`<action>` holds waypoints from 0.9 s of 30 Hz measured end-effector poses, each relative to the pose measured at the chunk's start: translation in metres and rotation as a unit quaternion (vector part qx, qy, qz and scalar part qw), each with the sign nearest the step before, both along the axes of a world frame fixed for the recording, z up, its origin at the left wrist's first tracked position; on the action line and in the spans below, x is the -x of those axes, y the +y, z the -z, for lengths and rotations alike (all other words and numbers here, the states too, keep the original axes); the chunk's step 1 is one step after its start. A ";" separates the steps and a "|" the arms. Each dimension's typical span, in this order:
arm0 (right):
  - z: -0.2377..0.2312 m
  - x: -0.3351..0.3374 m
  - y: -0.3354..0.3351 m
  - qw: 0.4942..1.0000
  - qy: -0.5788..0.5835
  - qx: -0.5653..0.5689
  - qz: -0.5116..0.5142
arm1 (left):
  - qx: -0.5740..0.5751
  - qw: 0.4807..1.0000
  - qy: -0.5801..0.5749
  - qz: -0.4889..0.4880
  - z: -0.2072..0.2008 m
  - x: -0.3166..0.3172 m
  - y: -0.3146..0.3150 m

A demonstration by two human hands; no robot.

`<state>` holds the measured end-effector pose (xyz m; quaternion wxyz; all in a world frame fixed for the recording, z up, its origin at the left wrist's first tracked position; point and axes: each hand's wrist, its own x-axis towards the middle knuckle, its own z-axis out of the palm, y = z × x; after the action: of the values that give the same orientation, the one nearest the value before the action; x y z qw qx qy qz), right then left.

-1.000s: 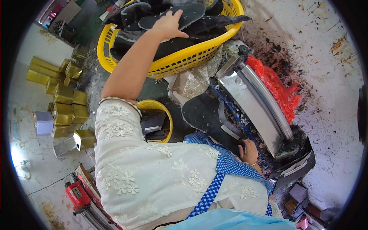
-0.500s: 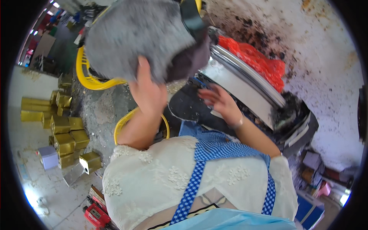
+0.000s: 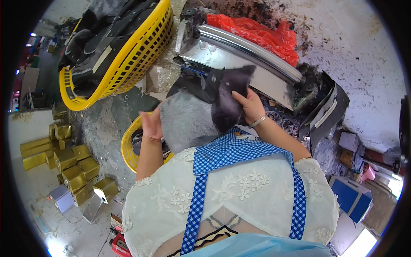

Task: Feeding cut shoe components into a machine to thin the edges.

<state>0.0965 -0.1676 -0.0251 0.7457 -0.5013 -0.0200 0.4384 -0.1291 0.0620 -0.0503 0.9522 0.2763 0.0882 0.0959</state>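
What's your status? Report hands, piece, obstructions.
Right hand pinching dark flap of fuzzy grey piece. Left hand at its left edge, contact unclear. Metal bar beyond it, not between hands.

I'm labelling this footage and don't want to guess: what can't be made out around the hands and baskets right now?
All in the head view:
Right hand: most fingers hidden behind the furry piece.
Left hand: blurred; whether it grips the piece is unclear.
Small basket: contents partly hidden by the left forearm.
Large basket: far end cut off by the top edge.
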 end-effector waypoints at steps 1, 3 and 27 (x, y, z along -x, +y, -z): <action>0.011 0.003 -0.007 1.000 0.006 0.025 0.007 | -0.032 0.956 0.292 -0.013 -0.004 -0.014 -0.009; 0.027 -0.003 -0.017 0.998 0.033 0.030 0.034 | -0.108 0.957 0.269 0.027 -0.016 -0.024 -0.024; 0.018 -0.285 0.041 0.549 -0.572 0.520 -0.318 | -0.076 0.956 0.253 -0.129 0.036 -0.104 -0.146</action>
<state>0.3816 -0.1264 -0.0435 -0.0020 -0.9072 -0.3690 0.2021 -0.0251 -0.0837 -0.0867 0.8542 0.3497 0.3537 0.1514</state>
